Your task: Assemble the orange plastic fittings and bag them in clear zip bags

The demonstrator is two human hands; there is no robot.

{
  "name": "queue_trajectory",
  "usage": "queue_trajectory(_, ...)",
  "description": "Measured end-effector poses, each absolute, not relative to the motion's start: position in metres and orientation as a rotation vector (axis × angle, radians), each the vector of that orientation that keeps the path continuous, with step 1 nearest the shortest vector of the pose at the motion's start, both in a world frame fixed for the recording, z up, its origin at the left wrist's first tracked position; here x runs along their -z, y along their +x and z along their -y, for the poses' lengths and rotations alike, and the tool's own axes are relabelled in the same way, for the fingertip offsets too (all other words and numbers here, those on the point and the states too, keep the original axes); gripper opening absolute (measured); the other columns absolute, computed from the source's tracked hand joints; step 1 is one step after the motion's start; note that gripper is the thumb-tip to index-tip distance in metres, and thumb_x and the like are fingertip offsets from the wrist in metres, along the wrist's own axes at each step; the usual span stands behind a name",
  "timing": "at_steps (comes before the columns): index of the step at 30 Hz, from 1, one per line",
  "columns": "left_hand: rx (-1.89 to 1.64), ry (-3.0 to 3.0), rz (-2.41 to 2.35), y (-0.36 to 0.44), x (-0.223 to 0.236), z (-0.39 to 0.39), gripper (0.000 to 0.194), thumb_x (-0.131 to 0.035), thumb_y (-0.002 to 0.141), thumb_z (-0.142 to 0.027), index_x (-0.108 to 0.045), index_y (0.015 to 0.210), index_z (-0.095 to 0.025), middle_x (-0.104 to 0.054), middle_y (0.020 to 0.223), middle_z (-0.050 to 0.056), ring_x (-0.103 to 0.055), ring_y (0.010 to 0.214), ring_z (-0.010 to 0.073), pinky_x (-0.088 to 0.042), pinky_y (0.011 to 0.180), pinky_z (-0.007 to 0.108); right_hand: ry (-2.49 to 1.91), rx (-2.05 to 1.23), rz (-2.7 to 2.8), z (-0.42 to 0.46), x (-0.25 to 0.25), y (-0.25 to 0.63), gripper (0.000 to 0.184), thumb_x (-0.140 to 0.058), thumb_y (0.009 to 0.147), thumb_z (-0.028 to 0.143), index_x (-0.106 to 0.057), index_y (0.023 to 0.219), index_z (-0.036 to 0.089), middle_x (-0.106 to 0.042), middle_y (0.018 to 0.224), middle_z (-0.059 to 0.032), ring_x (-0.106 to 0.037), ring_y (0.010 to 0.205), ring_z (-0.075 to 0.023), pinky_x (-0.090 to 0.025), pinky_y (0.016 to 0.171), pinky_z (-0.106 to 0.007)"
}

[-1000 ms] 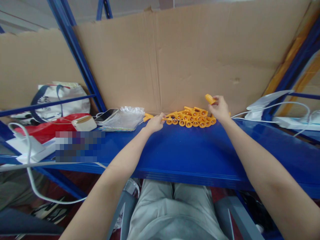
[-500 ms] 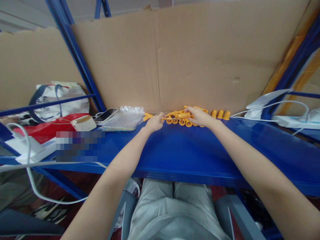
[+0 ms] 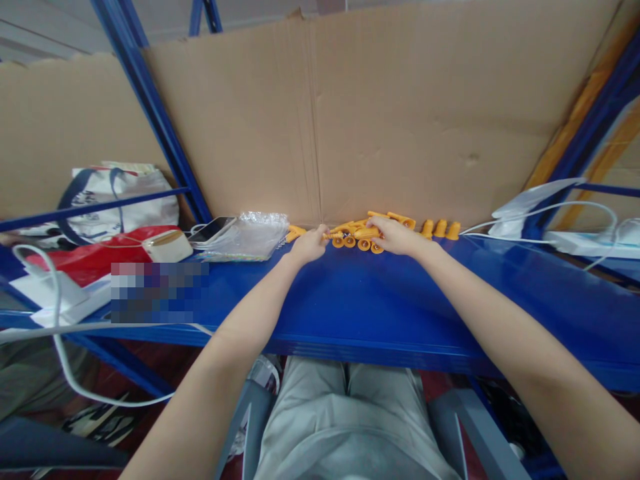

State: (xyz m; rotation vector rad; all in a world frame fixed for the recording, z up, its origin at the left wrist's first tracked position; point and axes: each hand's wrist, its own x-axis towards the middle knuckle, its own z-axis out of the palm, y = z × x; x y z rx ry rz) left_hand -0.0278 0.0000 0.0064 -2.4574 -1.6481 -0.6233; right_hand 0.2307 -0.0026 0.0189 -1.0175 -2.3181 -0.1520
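At the back of the blue shelf my left hand [image 3: 311,245] is closed. A small yellow ridged piece [image 3: 332,235] sticks out from its fingertips. My right hand [image 3: 393,235] is to the right of it, fingers bent around a yellow rounded plastic piece [image 3: 367,233]. The two held pieces point towards each other, and I cannot make out whether they touch. Several yellow ring-ended parts [image 3: 364,245] lie just below and between the hands. More long yellow parts [image 3: 401,219] are heaped behind my right hand, partly hidden by it.
Three yellow caps [image 3: 441,229] stand to the right. Left are clear plastic bags [image 3: 245,239], a phone [image 3: 214,230], a white box-like charger [image 3: 167,247] and a power strip [image 3: 83,303]. Cardboard [image 3: 400,113] rises behind the blue shelf [image 3: 360,307]. White cables [image 3: 63,360] hang over the left edge.
My right hand has shifted slightly to the left with the yellow piece. My left hand has barely moved.
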Motion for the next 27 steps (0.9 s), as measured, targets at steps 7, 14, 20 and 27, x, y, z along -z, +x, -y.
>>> queue_trajectory(7,0.593,-2.515,1.541,-0.019,-0.005,0.007,0.031,-0.053,0.091,-0.025,-0.058,0.121,-0.020,-0.073,0.108,0.010,-0.069,0.102,0.0265,-0.051,0.086,0.034,-0.992,0.109,2.367,0.008,-0.019,0.223,0.017,-0.059,0.080,0.015,-0.065,0.094,0.020,-0.069,0.099,-0.0094,-0.064,0.097,-0.0270,-0.050,0.091,-0.045)
queue_trajectory(14,0.788,-2.532,1.394,-0.020,-0.001,0.003,0.025,-0.057,0.092,-0.030,-0.061,0.114,-0.018,-0.073,0.104,0.009,-0.069,0.099,0.0243,-0.051,0.086,0.033,-1.021,-0.051,2.208,0.008,-0.018,0.220,0.016,-0.065,0.081,0.021,-0.069,0.096,0.021,-0.071,0.102,-0.0090,-0.067,0.098,-0.0267,-0.052,0.091,-0.046)
queue_trajectory(20,0.859,-2.514,1.365,-0.022,-0.003,0.000,0.023,-0.059,0.092,-0.036,-0.061,0.109,-0.020,-0.073,0.104,0.008,-0.068,0.100,0.0238,-0.051,0.084,0.032,-1.060,-0.447,2.084,0.002,-0.017,0.226,0.018,-0.068,0.082,0.028,-0.068,0.097,0.020,-0.072,0.089,-0.0066,-0.069,0.080,-0.0233,-0.059,0.077,-0.046)
queue_trajectory(27,0.876,-2.521,1.358,-0.023,-0.003,0.000,0.026,-0.061,0.091,-0.040,-0.061,0.108,-0.021,-0.073,0.102,0.007,-0.068,0.097,0.0234,-0.050,0.081,0.030,-1.027,-0.807,2.026,0.008,-0.019,0.240,0.026,-0.073,0.077,0.022,-0.063,0.101,0.023,-0.072,0.098,-0.0082,-0.072,0.080,-0.0210,-0.061,0.071,-0.040)
